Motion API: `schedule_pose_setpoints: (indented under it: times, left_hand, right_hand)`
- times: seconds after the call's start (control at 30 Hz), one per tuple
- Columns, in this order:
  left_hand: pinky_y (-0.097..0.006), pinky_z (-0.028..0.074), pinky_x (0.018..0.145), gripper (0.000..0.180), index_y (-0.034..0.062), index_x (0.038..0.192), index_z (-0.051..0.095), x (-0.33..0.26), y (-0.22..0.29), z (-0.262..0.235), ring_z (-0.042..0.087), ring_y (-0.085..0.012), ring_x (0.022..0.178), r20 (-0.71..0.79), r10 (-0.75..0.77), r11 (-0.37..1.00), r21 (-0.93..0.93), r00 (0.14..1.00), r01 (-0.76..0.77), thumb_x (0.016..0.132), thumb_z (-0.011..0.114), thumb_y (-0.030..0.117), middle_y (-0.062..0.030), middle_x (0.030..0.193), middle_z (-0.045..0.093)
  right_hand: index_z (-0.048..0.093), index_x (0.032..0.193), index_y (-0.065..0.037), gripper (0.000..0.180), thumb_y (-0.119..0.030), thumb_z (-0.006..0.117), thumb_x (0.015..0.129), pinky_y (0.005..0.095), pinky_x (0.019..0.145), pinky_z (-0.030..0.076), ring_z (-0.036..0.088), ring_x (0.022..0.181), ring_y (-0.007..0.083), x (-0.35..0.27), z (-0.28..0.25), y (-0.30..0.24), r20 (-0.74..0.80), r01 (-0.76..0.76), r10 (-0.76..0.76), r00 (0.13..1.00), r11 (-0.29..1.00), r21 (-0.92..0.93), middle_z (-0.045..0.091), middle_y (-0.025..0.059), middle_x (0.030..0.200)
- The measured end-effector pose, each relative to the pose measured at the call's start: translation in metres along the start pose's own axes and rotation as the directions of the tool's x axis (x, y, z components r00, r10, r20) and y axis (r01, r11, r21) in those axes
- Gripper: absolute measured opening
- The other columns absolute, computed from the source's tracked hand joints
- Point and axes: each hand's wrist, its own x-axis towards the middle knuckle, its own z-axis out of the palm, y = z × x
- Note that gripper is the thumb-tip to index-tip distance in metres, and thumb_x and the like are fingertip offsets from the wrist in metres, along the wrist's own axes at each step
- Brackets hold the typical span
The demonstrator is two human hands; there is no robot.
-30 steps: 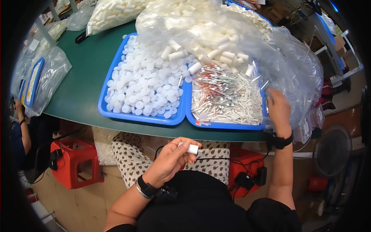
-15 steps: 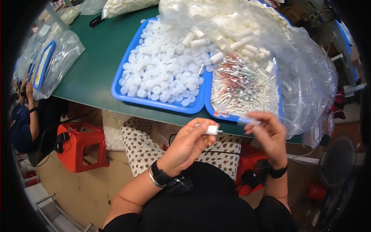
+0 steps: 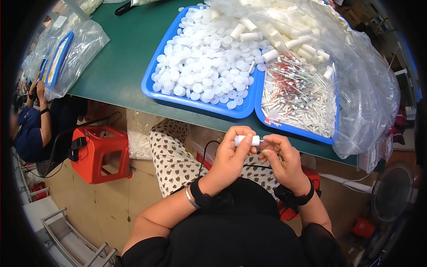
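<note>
My left hand [image 3: 229,155] pinches a short white cylinder [image 3: 247,140] between thumb and fingers, just in front of the table edge. At its right end, my right hand [image 3: 287,162] grips a small clear tube [image 3: 264,144] with its fingertips. The tube meets the cylinder, but how far it goes over or into it is hidden by my fingers. Both hands hang above my lap, close together.
A blue tray [image 3: 146,86] holds white translucent discs [image 3: 207,66]. Beside it, another blue tray [image 3: 296,130] carries thin white sticks and red-and-silver pieces. Plastic bags of white cylinders [image 3: 307,40] lie behind. A red stool [image 3: 95,155] and another person's arm [image 3: 44,118] are at left.
My right hand has come left and down with the clear tube, bringing it against the white cylinder in my left hand. The view has shifted, so the trays sit higher and farther right.
</note>
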Motion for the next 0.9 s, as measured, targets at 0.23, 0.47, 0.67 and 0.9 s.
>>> schedule_pose_setpoints:
  times: [0.23,0.47,0.67,0.9]
  left_hand:
    - [-0.035,0.037,0.107,0.046,0.0033,0.136,0.045,0.001,-0.007,-0.009,0.051,-0.0219,0.123,0.333,0.180,0.893,0.340,0.925,-0.296,0.091,0.057,0.004,-0.0110,0.140,0.044]
    - [-0.038,0.036,0.110,0.049,0.0022,0.138,0.042,-0.002,-0.004,-0.014,0.046,-0.0236,0.131,0.329,-0.012,0.991,0.130,0.944,-0.033,0.091,0.056,0.004,-0.0133,0.148,0.041]
    - [-0.037,0.028,0.114,0.056,-0.0003,0.148,0.029,-0.003,0.009,-0.011,0.036,-0.0220,0.139,0.286,-0.190,0.937,-0.232,0.939,0.261,0.100,0.040,0.025,-0.0116,0.153,0.033]
    - [-0.037,0.027,0.115,0.057,0.0012,0.151,0.024,-0.003,0.001,-0.019,0.034,-0.0216,0.139,0.318,-0.257,0.854,-0.366,0.913,0.369,0.103,0.034,0.030,-0.0103,0.156,0.028]
  right_hand:
    - [0.053,0.109,0.002,0.027,0.005,0.058,0.083,0.0416,0.067,0.051,0.065,0.080,0.0373,0.009,0.007,0.001,0.155,0.344,-0.313,0.937,0.902,-0.260,0.063,0.0198,0.091]
    - [0.051,0.111,0.001,0.029,0.005,0.057,0.083,0.0437,0.065,0.051,0.064,0.079,0.0395,0.008,0.022,0.009,0.142,0.317,-0.291,0.946,0.918,-0.237,0.063,0.0206,0.090]
    - [0.050,0.113,0.000,0.031,-0.005,0.065,0.086,0.0422,0.064,0.051,0.064,0.078,0.0375,0.015,0.029,-0.002,0.063,0.280,-0.274,0.960,0.903,-0.327,0.061,0.0189,0.098]
    - [0.057,0.106,0.000,0.025,-0.009,0.068,0.084,0.0386,0.062,0.050,0.063,0.072,0.0317,0.017,0.022,0.006,0.091,0.387,-0.393,0.915,0.794,-0.469,0.061,0.0141,0.088]
